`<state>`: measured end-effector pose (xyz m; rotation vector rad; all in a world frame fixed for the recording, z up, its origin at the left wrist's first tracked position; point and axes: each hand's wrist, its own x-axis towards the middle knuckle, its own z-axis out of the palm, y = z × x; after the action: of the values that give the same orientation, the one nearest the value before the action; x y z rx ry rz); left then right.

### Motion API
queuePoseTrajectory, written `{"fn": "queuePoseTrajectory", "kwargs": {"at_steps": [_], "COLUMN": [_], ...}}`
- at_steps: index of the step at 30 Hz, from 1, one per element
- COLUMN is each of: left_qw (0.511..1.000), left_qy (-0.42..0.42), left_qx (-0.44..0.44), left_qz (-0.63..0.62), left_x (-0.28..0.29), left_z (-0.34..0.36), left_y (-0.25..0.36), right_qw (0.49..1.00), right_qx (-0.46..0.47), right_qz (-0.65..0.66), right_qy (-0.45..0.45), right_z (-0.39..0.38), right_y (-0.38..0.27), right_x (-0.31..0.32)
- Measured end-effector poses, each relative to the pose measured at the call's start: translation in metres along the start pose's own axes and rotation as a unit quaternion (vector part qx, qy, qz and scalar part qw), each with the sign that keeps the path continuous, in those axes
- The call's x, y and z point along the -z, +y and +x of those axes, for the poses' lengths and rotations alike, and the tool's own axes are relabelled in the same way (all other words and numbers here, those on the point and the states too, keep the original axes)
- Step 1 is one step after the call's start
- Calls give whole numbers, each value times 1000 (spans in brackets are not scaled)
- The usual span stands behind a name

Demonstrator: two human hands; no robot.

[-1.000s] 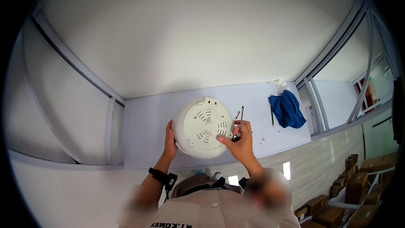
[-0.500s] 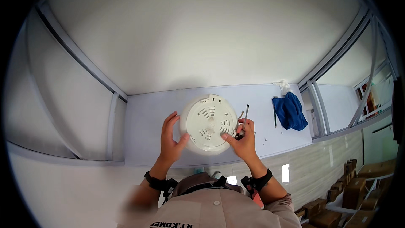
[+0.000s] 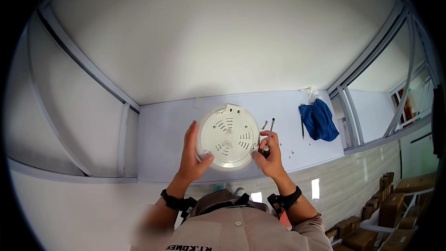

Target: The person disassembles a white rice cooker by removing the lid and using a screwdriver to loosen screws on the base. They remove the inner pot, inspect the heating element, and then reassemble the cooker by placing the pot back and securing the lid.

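A round white appliance [image 3: 227, 132] sits on the table with its slotted underside facing up. Its base shows groups of vent slots, screw holes and a small notched tab at the far edge. My left hand [image 3: 193, 160] grips the near left side, thumb over the rim and fingers along the wall. At the near right edge, my right hand [image 3: 273, 159] is closed round a screwdriver [image 3: 270, 135], whose shaft points away from me. The right thumb is beside the appliance's rim. Whether the fingers there also press on the appliance I cannot tell.
On the pale table [image 3: 162, 144], a small brass-coloured piece [image 3: 265, 124] lies past my right hand. Several tiny screws [image 3: 291, 152] are scattered to the right. Further right are a dark green pencil [image 3: 302, 128], a blue cloth [image 3: 319, 121] and crumpled white material [image 3: 310, 94]. Framed panels flank the table.
The appliance has turned slightly and shifted a little left. My left hand has closed onto its side, and my right thumb has drawn back from the base to the rim.
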<state>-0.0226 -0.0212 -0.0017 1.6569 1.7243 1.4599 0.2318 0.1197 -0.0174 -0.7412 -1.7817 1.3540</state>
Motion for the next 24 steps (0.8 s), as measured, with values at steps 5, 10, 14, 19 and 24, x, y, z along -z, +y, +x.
{"fn": "queuePoseTrajectory", "kwargs": {"at_steps": [5, 10, 14, 19, 24], "left_qw": [1000, 1000, 1000, 995, 957], "left_qy": [-9, -14, -10, 36, 71], "left_qx": [2, 2, -1, 48, 236], "left_qz": [4, 6, 4, -82, -152], "left_x": [0, 0, 1, 3, 6], "left_z": [-1, -1, -1, -2, -5], "left_y": [0, 0, 0, -8, -33], "right_qw": [999, 1000, 999, 963, 940], "right_qx": [9, 0, -3, -180, -273], "right_qz": [33, 26, 52, 192, 200], "right_qy": [-12, -10, -5, 56, 33], "right_z": [-2, -1, 1, 7, 18], "right_y": [4, 7, 18, 30, 35], "right_x": [4, 4, 2, -8, -2]}}
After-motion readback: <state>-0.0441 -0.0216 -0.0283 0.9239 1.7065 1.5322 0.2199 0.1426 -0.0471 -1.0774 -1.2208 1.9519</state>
